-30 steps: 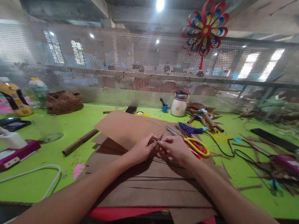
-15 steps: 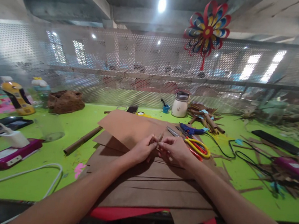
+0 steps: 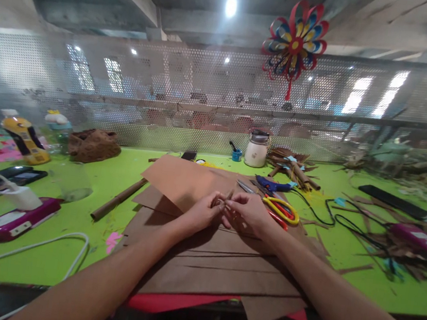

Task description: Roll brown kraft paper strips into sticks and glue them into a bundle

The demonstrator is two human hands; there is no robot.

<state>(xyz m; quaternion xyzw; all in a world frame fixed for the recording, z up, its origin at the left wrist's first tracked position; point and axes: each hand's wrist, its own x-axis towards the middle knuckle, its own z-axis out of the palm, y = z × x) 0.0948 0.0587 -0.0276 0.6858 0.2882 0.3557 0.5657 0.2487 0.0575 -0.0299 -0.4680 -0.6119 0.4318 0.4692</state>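
My left hand (image 3: 206,209) and my right hand (image 3: 246,212) meet over a stack of brown paper sheets (image 3: 199,277). Fingers of both are pinched on a small, thin brown piece (image 3: 229,195), which looks like a twisted or rolled strip of paper; most of it is hidden by the fingertips. A lighter brown sheet (image 3: 180,181) lies on top of the stack, just beyond my left hand. Beside my right hand are scissors with yellow handles (image 3: 283,210), a red-handled tool (image 3: 278,220) and a blue glue gun (image 3: 273,184).
A brown paper tube (image 3: 119,199) lies left of the stack. At the back stand a white jar (image 3: 257,150) and a small blue pot (image 3: 236,155). Purple power strips (image 3: 19,219) with cords, phones (image 3: 20,178), a yellow bottle (image 3: 25,137) and paper scraps lie around the green table (image 3: 110,241).
My right hand's fingers have shifted slightly around the small brown piece, and its lower fingers show more. Both hands stay in nearly the same place.
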